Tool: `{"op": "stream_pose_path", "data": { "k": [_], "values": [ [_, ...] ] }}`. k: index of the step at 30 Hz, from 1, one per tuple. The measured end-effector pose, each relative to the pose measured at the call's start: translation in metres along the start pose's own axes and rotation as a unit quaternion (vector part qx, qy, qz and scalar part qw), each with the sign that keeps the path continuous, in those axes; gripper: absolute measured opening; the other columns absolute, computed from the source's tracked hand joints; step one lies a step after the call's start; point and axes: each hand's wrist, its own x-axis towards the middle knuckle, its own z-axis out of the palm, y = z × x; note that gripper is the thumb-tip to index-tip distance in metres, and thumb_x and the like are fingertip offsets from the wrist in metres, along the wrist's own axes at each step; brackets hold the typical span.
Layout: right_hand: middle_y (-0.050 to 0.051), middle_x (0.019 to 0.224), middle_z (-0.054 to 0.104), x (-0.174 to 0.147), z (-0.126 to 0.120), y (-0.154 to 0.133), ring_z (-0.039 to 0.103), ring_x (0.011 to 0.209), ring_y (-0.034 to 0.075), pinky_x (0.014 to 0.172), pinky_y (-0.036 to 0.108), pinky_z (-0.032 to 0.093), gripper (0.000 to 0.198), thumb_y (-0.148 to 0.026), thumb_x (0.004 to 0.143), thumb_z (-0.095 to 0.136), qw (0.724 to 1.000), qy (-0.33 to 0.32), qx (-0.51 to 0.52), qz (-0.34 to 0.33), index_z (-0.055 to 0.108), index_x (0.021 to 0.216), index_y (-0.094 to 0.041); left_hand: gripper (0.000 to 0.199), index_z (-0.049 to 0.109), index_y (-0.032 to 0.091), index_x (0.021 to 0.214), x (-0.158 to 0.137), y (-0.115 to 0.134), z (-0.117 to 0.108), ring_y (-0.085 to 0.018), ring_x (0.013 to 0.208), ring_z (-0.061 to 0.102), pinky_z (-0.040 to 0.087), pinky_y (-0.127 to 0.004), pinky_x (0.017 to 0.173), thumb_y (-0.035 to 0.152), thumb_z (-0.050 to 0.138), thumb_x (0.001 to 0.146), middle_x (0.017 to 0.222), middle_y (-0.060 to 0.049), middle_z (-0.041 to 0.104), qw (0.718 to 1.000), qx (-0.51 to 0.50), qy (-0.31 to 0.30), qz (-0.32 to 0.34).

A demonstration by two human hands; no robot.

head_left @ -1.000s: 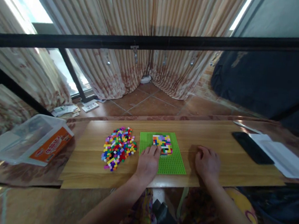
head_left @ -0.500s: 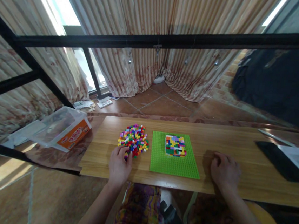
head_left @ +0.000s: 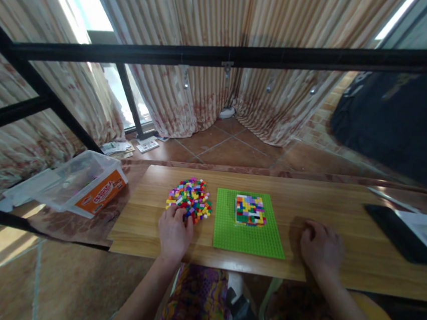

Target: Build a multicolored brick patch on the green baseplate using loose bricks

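Note:
My left hand (head_left: 175, 234) is at the near edge of a loose pile of small coloured toy bricks (head_left: 195, 193). Its fingers bend down among the bricks, the thumb apart from the index finger; no brick can be made out in its grip. To the right of the pile lies a green baseplate (head_left: 249, 241). A low block of many-coloured bricks (head_left: 250, 210) stands on the plate, towards its far side. Right of the plate, my right hand (head_left: 322, 248) rests on the table, fingers loosely bent, thumb slightly apart, with nothing seen in it.
The wooden table (head_left: 135, 223) has a dark flat pad (head_left: 399, 233) and white paper (head_left: 421, 233) at the right. On the left, beyond the table edge, sits a clear plastic box (head_left: 79, 182) with an orange label. A black metal bar (head_left: 208, 56) crosses beyond the table.
My left hand has moved slightly right and forward into the pile, its thumb shifting right. My right hand stays in place. The view has tilted a little.

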Motion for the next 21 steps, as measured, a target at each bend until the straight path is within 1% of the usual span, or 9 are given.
{"op": "stream_pose_path", "data": {
  "k": [4, 7, 9, 11, 13, 15, 18, 21],
  "values": [
    [0.015, 0.102, 0.068, 0.000, 0.000, 0.000, 0.057, 0.090, 0.027, 0.080, 0.040, 0.040, 0.032, -0.025, 0.085, 0.042, 1.000, -0.004, 0.000, -0.003, 0.068, 0.102, -0.016, 0.013, 0.066, 0.017, 0.087, 0.002, 0.002, 0.000, -0.029, 0.096, 0.061, 0.047, -0.043, 0.082, 0.023, 0.055, 0.083, 0.105, -0.013, 0.066, 1.000, 0.000, -0.001, -0.001],
    [0.014, 0.102, 0.067, 0.000, 0.000, -0.001, 0.056, 0.089, 0.026, 0.080, 0.039, 0.040, 0.031, -0.025, 0.085, 0.043, 1.000, -0.001, 0.004, 0.002, 0.068, 0.102, -0.015, 0.013, 0.065, 0.018, 0.087, 0.003, 0.003, -0.003, -0.029, 0.095, 0.061, 0.047, -0.043, 0.082, 0.024, 0.054, 0.084, 0.104, -0.012, 0.066, 1.000, -0.005, 0.017, 0.004],
    [0.014, 0.102, 0.067, 0.000, 0.000, -0.002, 0.056, 0.089, 0.026, 0.081, 0.039, 0.040, 0.031, -0.024, 0.084, 0.044, 1.000, 0.005, 0.012, 0.003, 0.068, 0.101, -0.015, 0.013, 0.064, 0.018, 0.087, 0.005, 0.005, -0.006, -0.028, 0.093, 0.061, 0.047, -0.042, 0.082, 0.024, 0.053, 0.086, 0.101, -0.012, 0.066, 0.999, -0.023, 0.027, 0.016],
    [0.014, 0.103, 0.067, 0.000, -0.001, -0.004, 0.055, 0.090, 0.026, 0.081, 0.039, 0.039, 0.030, -0.023, 0.084, 0.044, 1.000, 0.008, 0.016, 0.003, 0.068, 0.101, -0.015, 0.014, 0.063, 0.017, 0.087, 0.005, 0.009, -0.009, -0.026, 0.090, 0.061, 0.048, -0.040, 0.081, 0.024, 0.050, 0.088, 0.094, -0.011, 0.067, 0.998, -0.056, 0.020, 0.029],
    [0.013, 0.103, 0.067, 0.000, -0.002, -0.005, 0.054, 0.089, 0.025, 0.081, 0.039, 0.039, 0.031, -0.023, 0.083, 0.044, 1.000, 0.007, 0.016, 0.008, 0.068, 0.102, -0.015, 0.016, 0.062, 0.017, 0.089, 0.005, 0.017, -0.012, -0.024, 0.085, 0.063, 0.049, -0.038, 0.078, 0.024, 0.048, 0.089, 0.089, -0.009, 0.067, 0.994, -0.104, -0.003, 0.035],
    [0.013, 0.103, 0.067, 0.001, -0.003, -0.006, 0.054, 0.089, 0.025, 0.079, 0.038, 0.038, 0.031, -0.022, 0.084, 0.044, 1.000, 0.003, 0.015, 0.013, 0.068, 0.102, -0.015, 0.016, 0.062, 0.017, 0.092, 0.004, 0.028, -0.012, -0.022, 0.082, 0.064, 0.050, -0.035, 0.075, 0.024, 0.048, 0.090, 0.088, -0.008, 0.068, 0.985, -0.164, -0.035, 0.036],
    [0.012, 0.103, 0.068, 0.001, -0.004, -0.008, 0.054, 0.088, 0.025, 0.079, 0.038, 0.038, 0.030, -0.022, 0.084, 0.044, 1.000, 0.000, 0.017, 0.019, 0.068, 0.101, -0.016, 0.014, 0.061, 0.019, 0.094, 0.002, 0.049, -0.007, -0.018, 0.078, 0.066, 0.051, -0.030, 0.071, 0.023, 0.048, 0.090, 0.088, -0.005, 0.069, 0.963, -0.252, -0.091, 0.035],
    [0.012, 0.103, 0.067, 0.001, -0.005, -0.009, 0.054, 0.089, 0.025, 0.080, 0.038, 0.038, 0.030, -0.022, 0.084, 0.044, 0.999, -0.002, 0.025, 0.022, 0.068, 0.101, -0.016, 0.014, 0.061, 0.020, 0.096, 0.002, 0.070, 0.000, -0.016, 0.073, 0.066, 0.051, -0.027, 0.066, 0.022, 0.049, 0.089, 0.085, -0.003, 0.070, 0.945, -0.295, -0.138, 0.028]
  ]
}}
